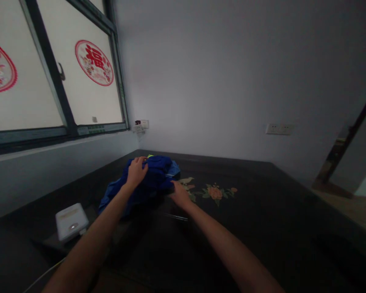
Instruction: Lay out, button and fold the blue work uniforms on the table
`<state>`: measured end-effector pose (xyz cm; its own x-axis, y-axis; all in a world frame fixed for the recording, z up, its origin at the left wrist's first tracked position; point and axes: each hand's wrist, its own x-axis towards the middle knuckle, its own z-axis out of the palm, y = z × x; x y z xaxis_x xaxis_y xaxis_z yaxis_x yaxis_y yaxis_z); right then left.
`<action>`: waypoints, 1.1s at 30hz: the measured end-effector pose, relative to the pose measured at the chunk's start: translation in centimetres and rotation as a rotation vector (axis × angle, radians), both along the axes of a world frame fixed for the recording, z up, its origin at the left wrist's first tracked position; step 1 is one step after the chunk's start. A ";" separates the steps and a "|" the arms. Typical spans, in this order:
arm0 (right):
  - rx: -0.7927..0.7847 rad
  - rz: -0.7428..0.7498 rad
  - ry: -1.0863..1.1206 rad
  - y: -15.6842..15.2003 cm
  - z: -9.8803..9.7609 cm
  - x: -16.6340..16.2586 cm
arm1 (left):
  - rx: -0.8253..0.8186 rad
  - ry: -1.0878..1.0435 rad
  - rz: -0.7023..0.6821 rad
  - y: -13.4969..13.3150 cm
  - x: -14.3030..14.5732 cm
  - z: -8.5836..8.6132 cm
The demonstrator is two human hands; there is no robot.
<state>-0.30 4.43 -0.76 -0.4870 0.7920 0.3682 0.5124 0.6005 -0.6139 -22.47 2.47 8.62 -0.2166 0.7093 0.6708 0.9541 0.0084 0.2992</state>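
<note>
A crumpled pile of blue clothing (158,173), with lighter blue and a bit of yellow-green showing, lies on the dark table. My left hand (136,171) rests on top of it, thumb apart from the fingers. At the right side of the pile is my right hand (180,196), its thumb and fingers apart and pointing at the cloth. The dim light hides whether its fingertips touch the fabric.
The dark table (250,211) has a painted flower pattern (215,193). A white box-shaped device (71,221) with a cable (45,273) lies near my left forearm. Behind are a wall with sockets (279,129) and a window (88,97) at left.
</note>
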 end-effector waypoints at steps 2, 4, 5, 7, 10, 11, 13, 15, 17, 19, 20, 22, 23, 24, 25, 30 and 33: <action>-0.022 -0.068 0.048 1.5 0.3 -2.5 | -0.075 -0.043 0.185 1.7 -3.7 -0.4; -0.044 -0.080 0.101 2.7 0.5 -4.5 | -0.193 -0.105 0.262 3.1 -6.1 -1.7; -0.045 -0.055 0.125 3.1 0.5 -5.4 | -0.257 -0.133 0.271 3.6 -6.7 -2.6; -0.035 0.029 0.157 3.7 0.4 -7.1 | -0.363 -0.170 0.255 4.3 -7.3 -4.6; -0.009 0.094 0.120 4.0 0.1 -8.9 | -0.444 -0.168 0.195 4.5 -7.0 -6.7; -0.004 0.088 0.099 4.0 0.0 -9.3 | -0.441 -0.149 0.186 4.3 -6.8 -7.1; 0.000 0.052 0.070 3.9 -0.1 -9.7 | -0.401 -0.102 0.188 4.0 -6.3 -7.3; 0.002 0.013 0.067 3.7 -0.1 -9.6 | -0.327 -0.076 0.178 3.6 -5.9 -7.2; 0.013 -0.020 0.074 3.4 0.2 -9.0 | -0.263 -0.073 0.138 3.3 -5.3 -6.9; 0.036 -0.045 0.091 3.2 0.7 -8.0 | -0.186 -0.075 0.076 3.1 -4.3 -6.5; 0.052 -0.055 0.103 3.0 1.0 -7.3 | -0.137 -0.079 0.041 3.0 -3.6 -6.2; 0.089 -0.073 0.132 2.8 2.0 -5.4 | -0.026 -0.108 -0.040 3.0 -1.8 -5.5; 0.108 -0.081 0.146 2.7 2.5 -4.3 | 0.032 -0.133 -0.088 3.1 -0.6 -5.1; 0.124 -0.090 0.158 2.6 3.1 -2.9 | 0.085 -0.162 -0.140 3.2 0.7 -4.6; 0.142 -0.099 0.174 2.4 3.7 -1.4 | 0.133 -0.194 -0.196 3.3 2.1 -4.1; 0.318 -0.123 0.315 0.0 6.4 8.3 | 0.224 -0.388 -0.476 3.2 10.8 -2.2; 0.348 -0.138 0.316 -3.3 7.1 14.8 | 0.151 -0.507 -0.629 1.6 16.9 -2.3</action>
<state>14.53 1.13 6.37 -0.2082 0.6447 0.7356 0.4225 0.7375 -0.5268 -5.54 4.03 6.32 -0.1112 0.7093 0.6960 0.5159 -0.5574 0.6505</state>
